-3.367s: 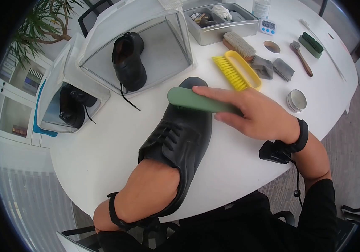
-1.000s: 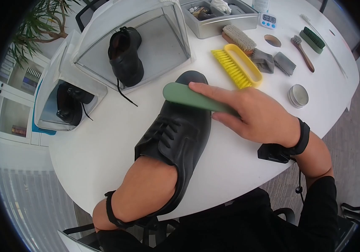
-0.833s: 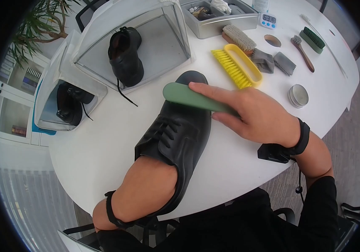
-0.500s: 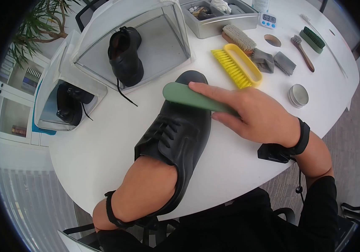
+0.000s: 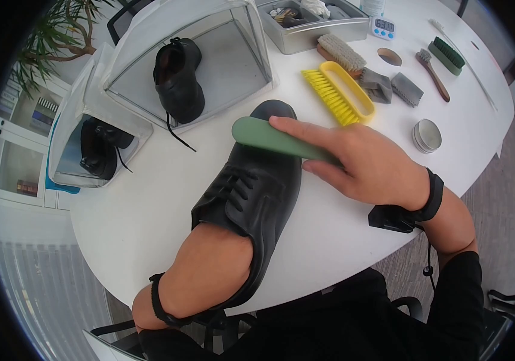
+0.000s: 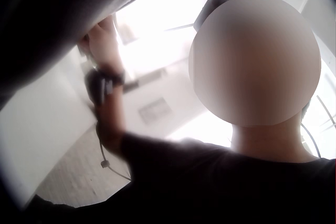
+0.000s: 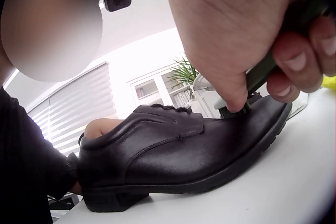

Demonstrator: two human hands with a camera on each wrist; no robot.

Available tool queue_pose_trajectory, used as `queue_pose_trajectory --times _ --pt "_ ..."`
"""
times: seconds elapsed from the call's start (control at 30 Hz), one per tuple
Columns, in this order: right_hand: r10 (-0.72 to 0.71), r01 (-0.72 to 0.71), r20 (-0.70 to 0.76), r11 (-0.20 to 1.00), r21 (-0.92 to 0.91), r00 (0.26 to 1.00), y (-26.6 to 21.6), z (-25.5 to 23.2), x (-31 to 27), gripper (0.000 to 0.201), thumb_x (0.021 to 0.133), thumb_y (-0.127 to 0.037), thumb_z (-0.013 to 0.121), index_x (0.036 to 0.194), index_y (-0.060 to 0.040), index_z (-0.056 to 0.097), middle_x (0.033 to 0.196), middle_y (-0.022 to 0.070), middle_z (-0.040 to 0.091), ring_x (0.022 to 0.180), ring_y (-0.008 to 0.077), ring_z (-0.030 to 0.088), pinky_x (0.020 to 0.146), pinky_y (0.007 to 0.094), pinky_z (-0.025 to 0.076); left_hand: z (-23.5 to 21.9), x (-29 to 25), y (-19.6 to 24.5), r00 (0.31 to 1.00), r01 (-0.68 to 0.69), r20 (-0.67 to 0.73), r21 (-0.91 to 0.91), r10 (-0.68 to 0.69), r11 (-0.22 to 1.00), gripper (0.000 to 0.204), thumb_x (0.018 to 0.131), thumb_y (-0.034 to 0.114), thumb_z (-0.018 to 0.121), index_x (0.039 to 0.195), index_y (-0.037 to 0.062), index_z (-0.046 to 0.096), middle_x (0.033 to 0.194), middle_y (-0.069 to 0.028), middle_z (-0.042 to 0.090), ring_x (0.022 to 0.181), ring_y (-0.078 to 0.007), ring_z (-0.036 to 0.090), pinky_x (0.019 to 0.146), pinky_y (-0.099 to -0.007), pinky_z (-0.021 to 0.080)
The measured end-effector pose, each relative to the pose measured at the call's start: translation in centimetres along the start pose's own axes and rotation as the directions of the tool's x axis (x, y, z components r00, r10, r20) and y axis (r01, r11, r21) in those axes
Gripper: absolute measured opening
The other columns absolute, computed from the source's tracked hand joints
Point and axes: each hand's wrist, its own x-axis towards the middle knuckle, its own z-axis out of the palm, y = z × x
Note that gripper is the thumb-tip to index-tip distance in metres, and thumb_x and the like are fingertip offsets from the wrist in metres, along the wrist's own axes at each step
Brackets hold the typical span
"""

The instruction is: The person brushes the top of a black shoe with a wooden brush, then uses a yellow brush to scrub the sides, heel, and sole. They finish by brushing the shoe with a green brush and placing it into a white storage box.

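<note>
A black leather lace-up shoe point(image 5: 263, 192) stands on the white table, toe pointing away. My left hand point(image 5: 218, 256) is inside it through the opening, so its fingers are hidden. My right hand point(image 5: 375, 165) grips a green-backed shoe brush point(image 5: 269, 135) by its handle, index finger laid along the back. The brush lies across the shoe's toe area, bristles down. In the right wrist view, thumb and fingers point(image 7: 296, 61) curl round the handle, above the front of the shoe point(image 7: 178, 155). In the left wrist view the dark shoe point(image 6: 47, 19) fills the upper left corner.
Two white boxes hold black shoes point(image 5: 179, 81) at the left. Behind are a metal tin point(image 5: 311, 39) and a timer point(image 5: 383, 27). To the right lie a yellow brush point(image 5: 348, 93), a light-bristled brush point(image 5: 342, 53), grey cloths point(image 5: 407, 90), a round tin point(image 5: 426, 136) and several small brushes.
The head view has shifted slightly, so the shoe and brush appear a little higher and further left than 3.4 s ago. The brush stays across the toe, and both hands keep their places.
</note>
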Motion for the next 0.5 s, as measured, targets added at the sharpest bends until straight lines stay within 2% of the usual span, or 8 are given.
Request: queue_pose_trajectory --times 0.07,0.13,0.23,0.27,0.33,0.5 --pt "0.004 -0.004 0.005 1.000 0.000 1.000 0.04 0.04 0.00 0.063 0.098 -0.018 0.064 0.157 -0.0199 0.042 0.064 0.0161 0.061 0.057 0.0309 0.063 0.059 0.0404 0.050 -0.02 -0.01 0.02 1.000 0.003 0.006 0.008 -0.003 1.000 0.048 0.089 0.011 0.066 0.134 -0.0038 0.059 0.129 -0.0264 0.063 0.114 -0.0450 0.061 0.103 -0.0473 0.047" --pt "0.022 -0.023 0.017 0.999 0.030 1.000 0.14 0.16 0.00 0.075 0.093 -0.008 0.065 0.161 -0.0232 0.036 0.071 0.0180 0.060 0.054 0.0296 0.056 0.060 0.0392 0.046 -0.06 -0.01 0.04 1.000 0.004 0.008 0.018 -0.004 1.000 0.047 0.089 0.011 0.066 0.133 -0.0038 0.059 0.128 -0.0262 0.063 0.113 -0.0450 0.061 0.103 -0.0472 0.047" --pt "0.016 -0.016 0.015 0.999 0.036 1.000 0.10 0.09 -0.04 0.075 0.093 -0.008 0.065 0.161 -0.0232 0.036 0.070 0.0177 0.060 0.054 0.0297 0.056 0.060 0.0393 0.046 0.07 0.10 -0.02 0.999 0.018 0.028 0.011 -0.018 1.000 0.047 0.089 0.011 0.066 0.132 -0.0039 0.059 0.127 -0.0262 0.064 0.112 -0.0450 0.062 0.102 -0.0472 0.048" --pt "0.016 -0.017 0.016 0.999 0.036 1.000 0.10 0.10 -0.05 0.075 0.093 -0.008 0.065 0.161 -0.0232 0.036 0.070 0.0177 0.060 0.054 0.0297 0.056 0.060 0.0393 0.046 0.43 0.21 -0.22 0.987 -0.090 -0.131 0.001 0.089 0.996 0.026 0.082 0.006 0.065 0.105 -0.0033 0.062 0.098 -0.0233 0.063 0.087 -0.0417 0.061 0.081 -0.0452 0.050" --pt "0.011 -0.012 0.011 0.999 0.034 1.000 0.10 0.12 -0.08 0.076 0.093 -0.007 0.065 0.161 -0.0232 0.036 0.069 0.0174 0.059 0.054 0.0297 0.056 0.060 0.0393 0.046 0.73 0.29 -0.40 0.939 -0.197 -0.287 0.007 0.191 0.980 0.006 0.075 0.002 0.064 0.078 -0.0026 0.065 0.069 -0.0204 0.062 0.061 -0.0384 0.061 0.061 -0.0432 0.052" --pt "-0.003 0.003 -0.005 0.999 0.033 1.000 0.08 0.20 -0.12 0.076 0.092 -0.007 0.066 0.160 -0.0231 0.036 0.068 0.0168 0.058 0.055 0.0295 0.057 0.060 0.0392 0.046 0.58 0.32 -0.31 0.938 -0.198 -0.287 0.014 0.194 0.980 0.006 0.075 0.002 0.064 0.078 -0.0027 0.065 0.069 -0.0204 0.062 0.060 -0.0388 0.060 0.059 -0.0437 0.051"
